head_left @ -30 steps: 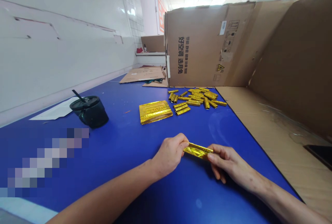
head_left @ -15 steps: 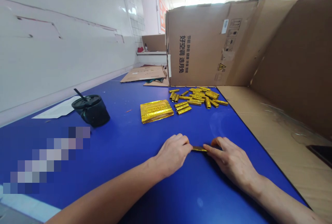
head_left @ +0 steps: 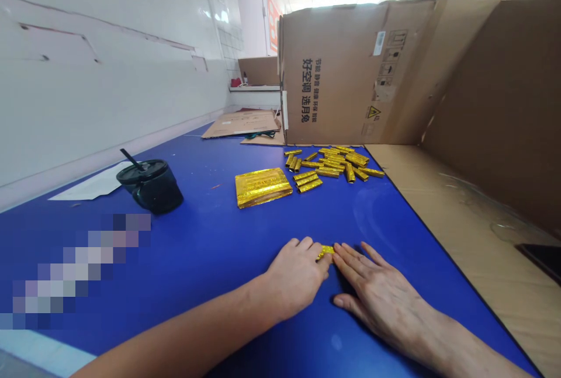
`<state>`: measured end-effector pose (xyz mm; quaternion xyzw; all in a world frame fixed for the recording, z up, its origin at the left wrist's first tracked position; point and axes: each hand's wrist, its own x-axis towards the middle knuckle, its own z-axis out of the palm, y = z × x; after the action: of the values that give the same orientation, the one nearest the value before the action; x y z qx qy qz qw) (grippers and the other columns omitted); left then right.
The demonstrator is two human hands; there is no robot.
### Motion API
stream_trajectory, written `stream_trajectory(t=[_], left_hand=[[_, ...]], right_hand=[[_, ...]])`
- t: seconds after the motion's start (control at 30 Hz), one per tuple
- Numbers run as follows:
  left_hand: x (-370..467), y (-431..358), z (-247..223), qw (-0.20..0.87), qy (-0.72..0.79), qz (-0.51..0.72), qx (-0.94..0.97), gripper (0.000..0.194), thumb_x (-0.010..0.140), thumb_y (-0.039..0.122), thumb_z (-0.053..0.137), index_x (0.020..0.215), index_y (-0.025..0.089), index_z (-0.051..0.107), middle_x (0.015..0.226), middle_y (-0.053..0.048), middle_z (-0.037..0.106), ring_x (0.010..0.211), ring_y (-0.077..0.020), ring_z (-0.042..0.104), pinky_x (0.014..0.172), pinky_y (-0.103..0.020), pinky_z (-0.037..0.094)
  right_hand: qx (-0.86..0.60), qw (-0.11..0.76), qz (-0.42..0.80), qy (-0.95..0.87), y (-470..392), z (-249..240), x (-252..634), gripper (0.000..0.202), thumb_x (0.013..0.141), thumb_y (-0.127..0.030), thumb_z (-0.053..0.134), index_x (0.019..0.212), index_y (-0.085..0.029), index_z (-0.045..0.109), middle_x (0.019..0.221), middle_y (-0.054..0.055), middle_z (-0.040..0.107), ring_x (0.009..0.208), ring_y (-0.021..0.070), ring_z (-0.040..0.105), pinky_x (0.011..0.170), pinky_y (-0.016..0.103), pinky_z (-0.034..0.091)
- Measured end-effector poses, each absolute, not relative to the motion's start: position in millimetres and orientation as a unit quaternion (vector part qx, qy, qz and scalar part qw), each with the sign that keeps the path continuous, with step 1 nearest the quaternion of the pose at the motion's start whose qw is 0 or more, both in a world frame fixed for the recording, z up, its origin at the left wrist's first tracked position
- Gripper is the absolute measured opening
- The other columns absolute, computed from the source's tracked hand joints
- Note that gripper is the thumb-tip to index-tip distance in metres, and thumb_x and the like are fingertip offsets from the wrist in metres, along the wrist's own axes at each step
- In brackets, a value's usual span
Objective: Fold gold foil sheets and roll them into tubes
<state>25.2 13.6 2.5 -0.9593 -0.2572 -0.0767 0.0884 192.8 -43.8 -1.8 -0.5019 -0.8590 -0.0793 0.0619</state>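
Low over the blue table (head_left: 210, 249), my left hand (head_left: 298, 276) is closed on the left end of a small gold foil piece (head_left: 325, 252). Most of that piece is hidden by fingers. My right hand (head_left: 377, 290) lies palm down with its fingers stretched out, the fingertips touching the foil's right end and the thumb apart. Beyond the hands sits a flat stack of gold foil sheets (head_left: 263, 186). To its right are three gold foil rolls (head_left: 307, 181) side by side, with a loose pile of similar rolls (head_left: 335, 162) behind them.
A dark lidded cup with a straw (head_left: 151, 185) stands at the left, in front of a white paper sheet (head_left: 92, 184). Large cardboard panels (head_left: 342, 74) wall off the back and right. Flat cardboard (head_left: 241, 122) lies at the far end.
My right hand has gone from a bent-finger hold to lying flat, its fingertips on the foil. The foil now shows its bright gold face. My left hand keeps its grip.
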Motion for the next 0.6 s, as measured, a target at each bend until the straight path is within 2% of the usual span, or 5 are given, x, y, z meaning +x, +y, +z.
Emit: stream_trajectory(t=[0.2, 0.4, 0.6], left_hand=[[24, 12, 7, 0.079, -0.275, -0.064, -0.956, 0.021, 0.083, 0.030, 0.045, 0.095, 0.016, 0.055, 0.090, -0.005, 0.058, 0.083, -0.0203, 0.049, 0.068, -0.032, 0.035], [20, 12, 12, 0.081, -0.289, -0.060, -0.952, 0.021, 0.080, 0.032, 0.049, 0.086, 0.014, 0.059, 0.086, -0.005, 0.061, 0.079, -0.0203, 0.050, 0.068, -0.033, 0.033], [20, 11, 12, 0.094, -0.295, -0.058, -0.949, 0.020, 0.078, 0.032, 0.050, 0.079, 0.014, 0.060, 0.082, -0.005, 0.063, 0.075, -0.0208, 0.050, 0.067, -0.035, 0.032]], right_hand=[[-0.552, 0.008, -0.055, -0.832, -45, 15, 202, 0.043, 0.074, -0.036, 0.055, 0.111, -0.013, 0.055, 0.116, 0.013, 0.054, 0.105, 0.0299, 0.051, 0.090, 0.057, 0.032], [-0.566, -0.025, -0.061, -0.821, -47, 24, 200, 0.032, 0.074, -0.030, 0.055, 0.102, -0.017, 0.061, 0.111, 0.011, 0.058, 0.102, 0.0291, 0.053, 0.091, 0.058, 0.030], [-0.567, -0.008, -0.069, -0.821, -49, 20, 201, 0.031, 0.072, -0.028, 0.057, 0.101, -0.017, 0.061, 0.110, 0.011, 0.059, 0.098, 0.0304, 0.054, 0.089, 0.059, 0.031]])
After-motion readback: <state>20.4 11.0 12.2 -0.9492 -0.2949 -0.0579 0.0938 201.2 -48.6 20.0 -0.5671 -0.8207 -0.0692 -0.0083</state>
